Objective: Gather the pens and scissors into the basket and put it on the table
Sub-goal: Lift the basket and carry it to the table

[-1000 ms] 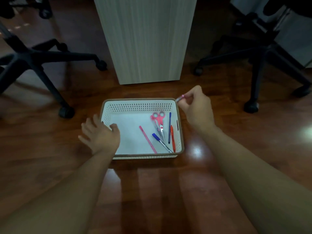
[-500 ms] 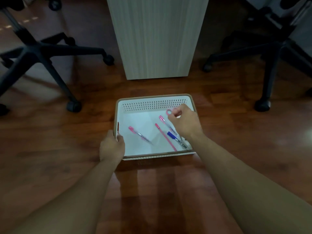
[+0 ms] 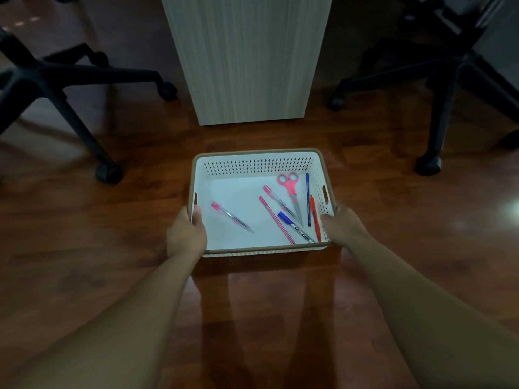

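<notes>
On the floor, between the two hands: a white perforated basket [image 3: 257, 165] with a brown rim is sitting on dark wood boards.
Left hand [image 3: 186, 235]: it is clamping the left rim near the front corner, thumb lying over the inside wall, the other fingers going down the outside and hiding there.
Right hand [image 3: 343, 228]: it is closing on the right rim near the front corner; its fingers are wrapping out of view, and it is covering the wall just below the slot handle.
Lift: whether the basket's base is touching the floor or hanging just off it is not showing; a dark shadow is lying beneath the front wall.
Nearest the left grip: a pink-capped clear pen [image 3: 231, 217] is lying alone on the basket floor, tilted.
Nearest the right grip: an orange pen [image 3: 315, 217] is running along the right wall, its lower end passing close beside the right thumb; a dark blue pen [image 3: 307, 199] is lying just beside it.
Between these and the middle: pink-handled scissors [image 3: 292, 193], a second pink-capped clear pen [image 3: 278, 200], a slim pink pen [image 3: 276, 220] and a blue-capped white pen [image 3: 296, 231] are crossing each other, so which lies on top is hard to make out.
Beyond the basket: a pale wood-grain panel [image 3: 247, 60] is standing upright, its top cut off by the frame.
To either side: black chair bases [image 3: 70, 88] are fading into the dim light, partly cut off.
</notes>
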### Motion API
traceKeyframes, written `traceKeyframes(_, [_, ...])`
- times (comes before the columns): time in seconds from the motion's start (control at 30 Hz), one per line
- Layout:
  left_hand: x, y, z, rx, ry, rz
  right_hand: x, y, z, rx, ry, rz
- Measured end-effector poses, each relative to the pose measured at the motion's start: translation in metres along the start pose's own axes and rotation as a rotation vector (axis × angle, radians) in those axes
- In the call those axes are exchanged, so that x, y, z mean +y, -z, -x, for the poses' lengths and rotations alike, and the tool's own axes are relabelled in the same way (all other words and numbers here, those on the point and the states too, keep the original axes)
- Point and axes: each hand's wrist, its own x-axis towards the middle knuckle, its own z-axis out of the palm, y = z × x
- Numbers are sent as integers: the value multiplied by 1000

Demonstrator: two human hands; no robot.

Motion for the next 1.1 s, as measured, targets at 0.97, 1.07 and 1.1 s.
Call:
traceKeyframes(0.97, [66, 142, 73, 23, 134, 133, -58, 74, 120, 13, 33, -51])
traceKeyframes(1.07, [107, 207, 99, 17, 126, 123, -100, 123, 169, 16, 32, -66])
traceKeyframes(1.1, [128, 235, 108, 9, 122, 117, -119, 147, 189, 13, 25, -65])
